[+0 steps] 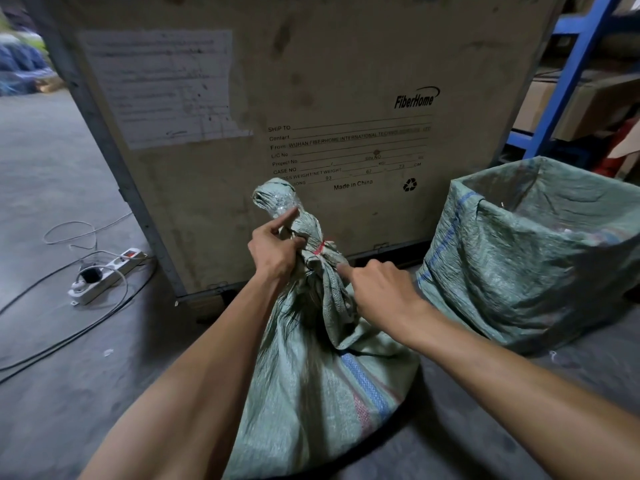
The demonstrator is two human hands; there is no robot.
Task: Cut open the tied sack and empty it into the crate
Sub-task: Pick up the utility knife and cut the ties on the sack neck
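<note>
The tied sack (322,375) stands upright on the floor (52,393), long axis vertical, its bunched neck pointing up, bound by a red tie (320,247). It is just in front of the crate (311,81), whose plywood face rises at the far side. The left hand (275,252) grips the neck, forefinger extended. The right hand (377,289) is curled, forefinger touching the sack below the tie. An open sack (526,258) stands near right; a power strip (104,275) and cables lie left on open floor.

green woven sack (322,375) upright, neck tied red, before wooden crate (311,81)
</note>
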